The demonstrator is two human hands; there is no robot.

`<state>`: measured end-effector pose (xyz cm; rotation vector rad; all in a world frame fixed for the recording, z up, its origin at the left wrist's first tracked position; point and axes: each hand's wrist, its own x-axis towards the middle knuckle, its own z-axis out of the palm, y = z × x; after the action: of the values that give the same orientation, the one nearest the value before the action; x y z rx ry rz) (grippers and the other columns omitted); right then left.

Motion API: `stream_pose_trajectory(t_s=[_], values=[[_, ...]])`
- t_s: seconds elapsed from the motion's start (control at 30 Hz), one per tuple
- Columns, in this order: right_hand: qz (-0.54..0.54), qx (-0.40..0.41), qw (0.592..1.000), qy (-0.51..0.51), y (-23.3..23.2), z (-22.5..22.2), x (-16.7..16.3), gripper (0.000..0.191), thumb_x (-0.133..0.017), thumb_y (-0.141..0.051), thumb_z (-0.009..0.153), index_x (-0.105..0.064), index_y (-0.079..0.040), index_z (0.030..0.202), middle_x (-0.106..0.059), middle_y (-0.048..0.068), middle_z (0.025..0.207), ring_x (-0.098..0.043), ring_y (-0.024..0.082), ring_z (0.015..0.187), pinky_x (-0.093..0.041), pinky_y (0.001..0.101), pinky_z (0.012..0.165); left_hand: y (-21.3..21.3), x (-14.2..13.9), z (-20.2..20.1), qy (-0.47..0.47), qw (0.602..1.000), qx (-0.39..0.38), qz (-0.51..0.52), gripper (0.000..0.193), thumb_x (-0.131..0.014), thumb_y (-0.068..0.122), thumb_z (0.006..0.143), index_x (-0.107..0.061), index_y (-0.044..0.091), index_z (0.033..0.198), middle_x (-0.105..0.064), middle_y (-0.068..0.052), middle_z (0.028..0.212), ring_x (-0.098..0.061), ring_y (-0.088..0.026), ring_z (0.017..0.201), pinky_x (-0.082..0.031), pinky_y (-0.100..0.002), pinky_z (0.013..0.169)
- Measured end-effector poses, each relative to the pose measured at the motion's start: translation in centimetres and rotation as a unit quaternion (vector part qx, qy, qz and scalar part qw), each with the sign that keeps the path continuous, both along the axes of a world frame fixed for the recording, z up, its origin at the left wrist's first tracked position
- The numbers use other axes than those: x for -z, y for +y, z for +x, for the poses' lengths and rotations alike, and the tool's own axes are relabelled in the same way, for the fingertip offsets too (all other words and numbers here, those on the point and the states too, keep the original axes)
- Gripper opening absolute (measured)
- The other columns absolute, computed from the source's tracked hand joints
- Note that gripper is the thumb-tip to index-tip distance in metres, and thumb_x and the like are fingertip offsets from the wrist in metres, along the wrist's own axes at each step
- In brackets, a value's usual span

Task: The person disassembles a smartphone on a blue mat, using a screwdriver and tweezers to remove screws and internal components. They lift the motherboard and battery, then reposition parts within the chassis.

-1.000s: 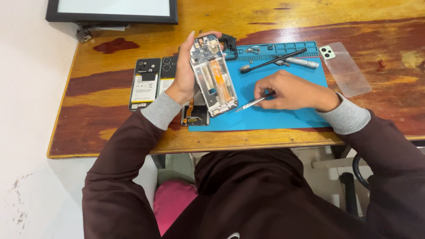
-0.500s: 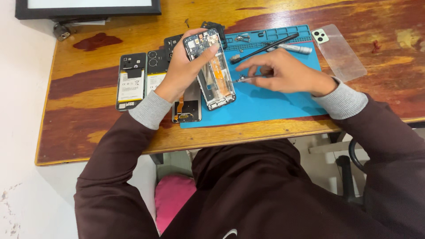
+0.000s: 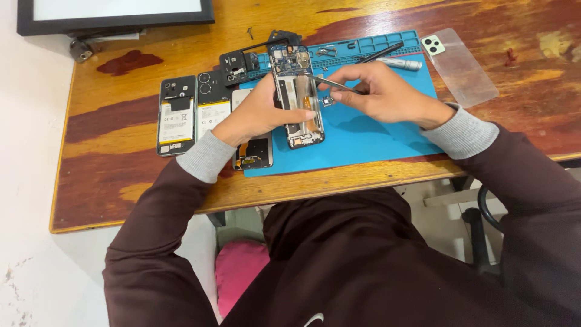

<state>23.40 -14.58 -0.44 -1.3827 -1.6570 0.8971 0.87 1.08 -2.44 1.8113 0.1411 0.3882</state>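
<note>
Blue mat (image 3: 363, 136): opened phone (image 3: 296, 97) now lowered onto its left part, left hand (image 3: 260, 112) clasping the edge. Right hand (image 3: 378, 91) pinches tweezers (image 3: 333, 83), tips brought over the phone; part-picking underway.

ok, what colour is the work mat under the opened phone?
Blue work mat, lying on the wooden table; the head view shows it.

black-framed white screen (image 3: 115, 13) at table's far-left edge.
</note>
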Motion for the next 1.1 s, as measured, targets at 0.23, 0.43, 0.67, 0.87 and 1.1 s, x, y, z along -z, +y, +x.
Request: stream_pose_trajectory(t_s=[0.23,0.43,0.67,0.87,1.1], values=[[-0.031,0.033,0.999,-0.020,0.0,0.0,0.1,0.020,-0.064,-0.007,0.103,-0.070,-0.002,0.122,-0.069,0.006,0.097,-0.055,0.009,0.076,-0.046,0.0263,0.062,-0.3,-0.8,0.1,0.097,0.988,-0.054,-0.107,0.087,-0.082,0.010,0.078,-0.027,0.006,0.145,-0.061,-0.014,0.128,-0.073,-0.020,0.105,-0.066,-0.037,0.067],[0.012,0.014,0.998,0.055,-0.1,0.2,-0.2,0.016,-0.064,-0.003,0.101,-0.062,0.000,0.116,-0.077,0.007,0.102,-0.074,0.011,0.097,-0.059,0.0257,0.085,0.3,0.2,0.5,0.008,0.978,-0.122,-0.167,0.072,-0.073,-0.003,0.085,-0.027,0.010,0.138,-0.064,-0.015,0.129,-0.072,-0.022,0.113,-0.068,-0.034,0.075],[0.009,0.041,0.998,0.052,-0.2,-0.2,-1.3,0.040,-0.062,-0.003,0.098,-0.056,-0.007,0.137,-0.078,0.007,0.100,-0.072,0.009,0.096,-0.057,0.0241,0.089,0.9,1.0,0.5,-0.076,0.979,-0.127,-0.144,0.069,-0.071,-0.008,0.090,-0.025,0.010,0.139,-0.053,-0.014,0.140,-0.061,-0.022,0.132,-0.062,-0.037,0.095],[-0.009,0.054,0.993,0.106,-0.1,-0.3,-0.6,0.020,-0.064,-0.005,0.103,-0.059,-0.002,0.122,-0.078,0.008,0.101,-0.070,0.006,0.094,-0.054,0.0227,0.083,0.4,0.4,0.4,-0.051,0.977,-0.138,-0.151,0.069,-0.079,0.000,0.087,-0.025,0.010,0.129,-0.055,-0.014,0.137,-0.063,-0.024,0.129,-0.064,-0.037,0.097],[-0.029,0.101,0.990,0.097,-0.2,-0.1,-0.4,0.018,-0.067,-0.009,0.103,-0.058,-0.003,0.117,-0.077,0.005,0.094,-0.056,0.003,0.070,-0.041,0.0215,0.059,0.3,0.5,0.4,-0.059,0.986,-0.131,-0.089,0.078,-0.087,0.003,0.086,-0.024,0.012,0.131,-0.052,-0.015,0.141,-0.060,-0.023,0.135,-0.058,-0.034,0.110]])
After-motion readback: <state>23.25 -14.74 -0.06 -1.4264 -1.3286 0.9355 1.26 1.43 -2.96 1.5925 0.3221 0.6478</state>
